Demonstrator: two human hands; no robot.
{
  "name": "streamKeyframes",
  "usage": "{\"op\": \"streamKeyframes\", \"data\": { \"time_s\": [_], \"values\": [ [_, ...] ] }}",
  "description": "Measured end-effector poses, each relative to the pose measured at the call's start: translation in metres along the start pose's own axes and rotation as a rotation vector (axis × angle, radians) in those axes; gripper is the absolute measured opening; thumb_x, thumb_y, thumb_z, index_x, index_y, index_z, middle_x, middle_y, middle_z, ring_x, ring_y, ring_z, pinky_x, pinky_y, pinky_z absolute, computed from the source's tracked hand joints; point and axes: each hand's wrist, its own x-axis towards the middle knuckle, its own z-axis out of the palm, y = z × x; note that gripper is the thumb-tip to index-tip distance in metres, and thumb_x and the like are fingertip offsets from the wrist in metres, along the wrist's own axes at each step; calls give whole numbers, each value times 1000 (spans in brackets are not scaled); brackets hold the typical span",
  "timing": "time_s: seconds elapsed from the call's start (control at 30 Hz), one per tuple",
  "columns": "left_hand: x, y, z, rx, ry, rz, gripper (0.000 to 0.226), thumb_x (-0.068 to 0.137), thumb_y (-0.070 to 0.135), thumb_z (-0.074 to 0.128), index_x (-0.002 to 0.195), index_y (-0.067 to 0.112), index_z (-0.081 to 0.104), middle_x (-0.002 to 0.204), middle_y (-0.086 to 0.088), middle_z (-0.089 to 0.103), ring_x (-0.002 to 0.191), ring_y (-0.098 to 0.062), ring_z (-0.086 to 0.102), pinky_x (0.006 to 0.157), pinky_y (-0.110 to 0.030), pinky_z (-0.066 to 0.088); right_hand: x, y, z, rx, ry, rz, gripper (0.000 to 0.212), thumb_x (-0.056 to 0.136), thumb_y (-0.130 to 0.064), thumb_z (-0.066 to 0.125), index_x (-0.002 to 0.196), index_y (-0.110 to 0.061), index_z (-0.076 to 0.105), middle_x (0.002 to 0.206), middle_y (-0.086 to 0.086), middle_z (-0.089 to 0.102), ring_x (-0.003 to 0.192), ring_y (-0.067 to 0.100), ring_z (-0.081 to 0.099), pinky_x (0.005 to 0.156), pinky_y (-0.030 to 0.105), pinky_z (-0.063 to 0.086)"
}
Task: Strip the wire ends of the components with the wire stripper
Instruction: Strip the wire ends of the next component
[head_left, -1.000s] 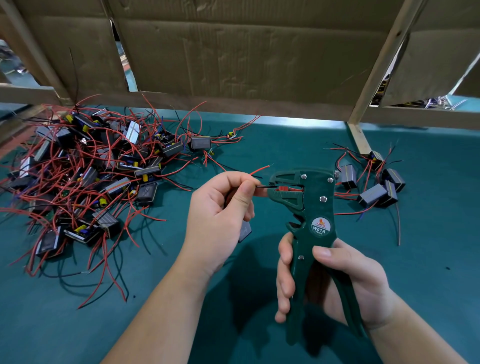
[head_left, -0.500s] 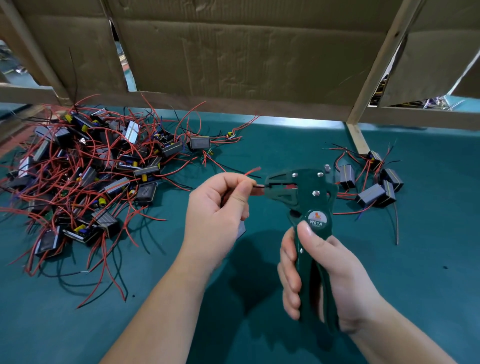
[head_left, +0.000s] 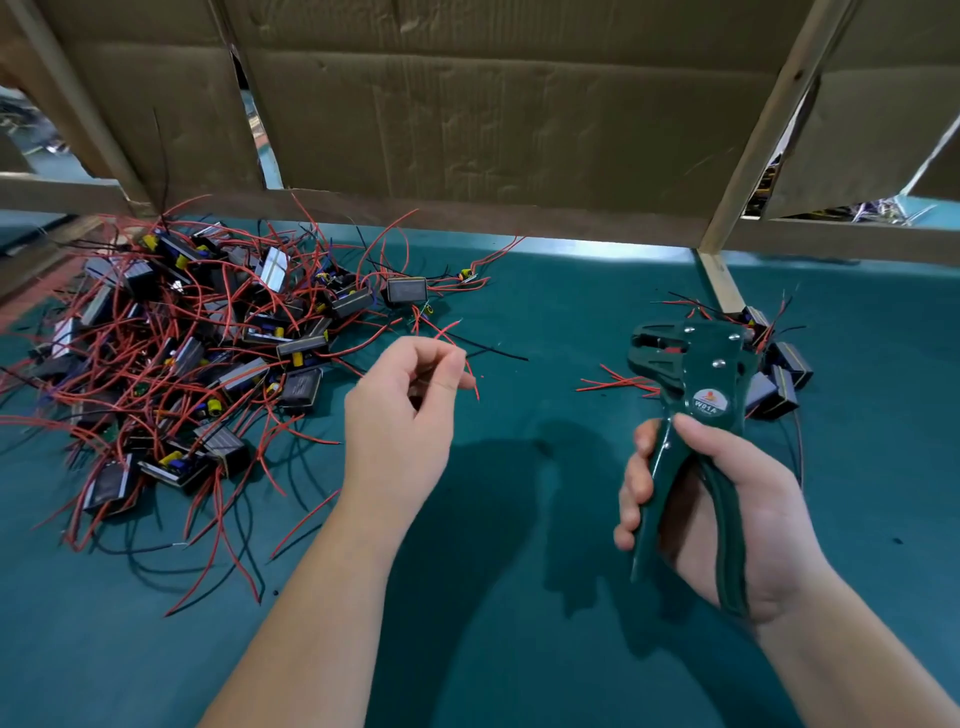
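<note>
Right hand (head_left: 727, 499) grips the handles of the one dark-green steel wire stripper (head_left: 691, 364), sprung apart again after the squeeze; left hand (head_left: 405, 415), drawn clear of the jaws, pinches one thin red wire (head_left: 474, 382) between thumb and forefinger, so this end is judged stripped. Beyond: left, a tangled heap of grey box components (head_left: 304, 387), too many to count; right, about four more (head_left: 792, 364).
</note>
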Motion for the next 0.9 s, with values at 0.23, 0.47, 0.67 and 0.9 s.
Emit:
{"op": "streamKeyframes", "data": {
  "time_s": [0.23, 0.47, 0.67, 0.9],
  "values": [
    [1, 19, 2, -838, -55, -484, 27, 94, 10, 43, 113, 18, 61, 98, 3, 67, 77, -13, 52, 78, -32, 38, 3, 10, 0, 83, -90, -14, 33, 61, -25, 68, 88, -6, 70, 87, 21, 64, 67, 34, 62, 65, 48, 56],
    [-10, 24, 20, -831, -197, -572, 64, 93, -18, 26, 146, 17, 29, 116, 1, 60, 99, -17, 57, 75, -30, 48, 4, 20, 9, 26, -314, 127, 79, 56, -28, 83, 125, 1, 59, 82, 32, 59, 74, 41, 61, 68, 51, 52],
    [-23, 16, 33, -655, -323, -368, 79, 94, -6, 45, 150, 36, 8, 129, 0, 57, 107, -12, 59, 80, -25, 52, 5, 18, 13, 40, -277, 69, 79, 51, -23, 87, 120, 5, 61, 79, 29, 60, 69, 39, 62, 68, 51, 52],
    [-26, 15, 34, -375, -415, -203, 81, 95, -5, 49, 138, 49, 7, 133, 13, 51, 119, 7, 53, 101, -12, 38, 5, 3, 3, 42, -280, -27, 80, 54, -26, 85, 124, 3, 60, 78, 29, 59, 73, 38, 62, 73, 52, 53]
  ]
}}
